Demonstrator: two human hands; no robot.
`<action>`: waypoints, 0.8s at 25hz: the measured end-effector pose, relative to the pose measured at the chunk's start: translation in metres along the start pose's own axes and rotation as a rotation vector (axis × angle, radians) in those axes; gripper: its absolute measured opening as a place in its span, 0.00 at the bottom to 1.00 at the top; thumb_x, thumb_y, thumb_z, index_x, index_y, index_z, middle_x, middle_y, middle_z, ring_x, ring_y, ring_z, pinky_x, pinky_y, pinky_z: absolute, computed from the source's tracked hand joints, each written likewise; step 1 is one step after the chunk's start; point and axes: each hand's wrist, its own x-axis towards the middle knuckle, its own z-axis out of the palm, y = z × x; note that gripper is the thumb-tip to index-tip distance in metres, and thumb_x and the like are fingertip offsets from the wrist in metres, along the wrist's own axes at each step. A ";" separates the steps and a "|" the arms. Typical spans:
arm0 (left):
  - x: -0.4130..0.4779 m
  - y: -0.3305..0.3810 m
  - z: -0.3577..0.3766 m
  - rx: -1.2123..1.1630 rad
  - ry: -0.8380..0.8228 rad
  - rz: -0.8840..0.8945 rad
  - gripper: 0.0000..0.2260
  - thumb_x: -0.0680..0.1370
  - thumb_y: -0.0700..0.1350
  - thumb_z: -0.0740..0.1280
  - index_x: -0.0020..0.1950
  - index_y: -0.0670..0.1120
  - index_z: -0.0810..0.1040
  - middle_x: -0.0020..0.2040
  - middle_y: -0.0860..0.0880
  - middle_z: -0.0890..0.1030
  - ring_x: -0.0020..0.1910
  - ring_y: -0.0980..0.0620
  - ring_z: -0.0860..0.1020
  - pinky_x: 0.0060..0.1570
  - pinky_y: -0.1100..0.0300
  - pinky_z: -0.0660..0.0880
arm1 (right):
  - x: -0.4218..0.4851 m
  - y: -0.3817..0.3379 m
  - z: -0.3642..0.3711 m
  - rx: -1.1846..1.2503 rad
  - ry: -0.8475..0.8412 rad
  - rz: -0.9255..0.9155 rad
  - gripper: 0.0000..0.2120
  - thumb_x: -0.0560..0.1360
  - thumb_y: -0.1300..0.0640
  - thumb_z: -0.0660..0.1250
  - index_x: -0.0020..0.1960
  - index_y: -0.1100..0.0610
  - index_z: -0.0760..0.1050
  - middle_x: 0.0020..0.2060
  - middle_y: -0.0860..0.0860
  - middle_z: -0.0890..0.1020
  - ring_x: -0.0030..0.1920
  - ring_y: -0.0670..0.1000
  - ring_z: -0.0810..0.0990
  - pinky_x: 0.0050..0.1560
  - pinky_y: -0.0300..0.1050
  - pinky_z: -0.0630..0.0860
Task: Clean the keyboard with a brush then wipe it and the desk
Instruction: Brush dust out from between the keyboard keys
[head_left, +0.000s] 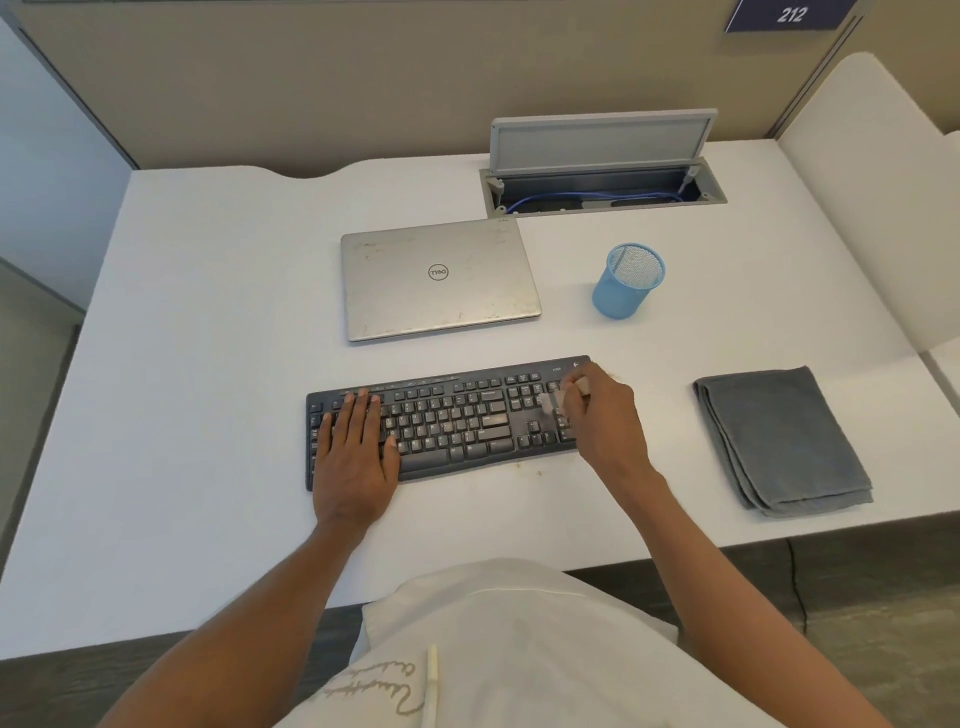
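A black keyboard (452, 415) lies on the white desk (208, 322) in front of me. My left hand (356, 447) rests flat on its left end, fingers straight over the keys. My right hand (605, 415) grips a small brush (558, 397) whose pale bristles, blurred by motion, touch the keys near the number pad at the right end. A folded grey cloth (779, 436) lies on the desk to the right of the keyboard.
A closed silver laptop (439, 278) sits behind the keyboard. A blue mesh pen cup (626, 283) stands to its right. An open grey cable hatch (602, 187) with blue cables is at the back. Small crumbs lie on the desk by the keyboard's front edge.
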 end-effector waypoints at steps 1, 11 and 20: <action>0.000 0.000 0.000 -0.002 0.012 0.000 0.28 0.86 0.53 0.50 0.83 0.41 0.64 0.83 0.43 0.66 0.84 0.43 0.61 0.83 0.40 0.55 | 0.001 -0.004 0.000 0.036 0.002 -0.042 0.06 0.82 0.62 0.61 0.49 0.56 0.76 0.37 0.51 0.81 0.35 0.47 0.76 0.35 0.45 0.72; -0.001 0.000 0.000 -0.027 0.039 -0.010 0.28 0.86 0.53 0.52 0.83 0.41 0.66 0.83 0.43 0.67 0.84 0.44 0.61 0.83 0.41 0.55 | 0.010 -0.008 0.020 -0.205 -0.208 -0.021 0.06 0.82 0.63 0.60 0.53 0.60 0.76 0.45 0.57 0.82 0.44 0.58 0.81 0.45 0.52 0.79; -0.001 0.001 -0.001 -0.023 0.007 -0.013 0.28 0.86 0.53 0.51 0.83 0.41 0.64 0.83 0.43 0.65 0.84 0.44 0.61 0.83 0.41 0.55 | 0.006 -0.017 0.013 -0.044 -0.198 -0.010 0.08 0.82 0.61 0.60 0.50 0.56 0.77 0.37 0.52 0.82 0.34 0.49 0.77 0.33 0.45 0.72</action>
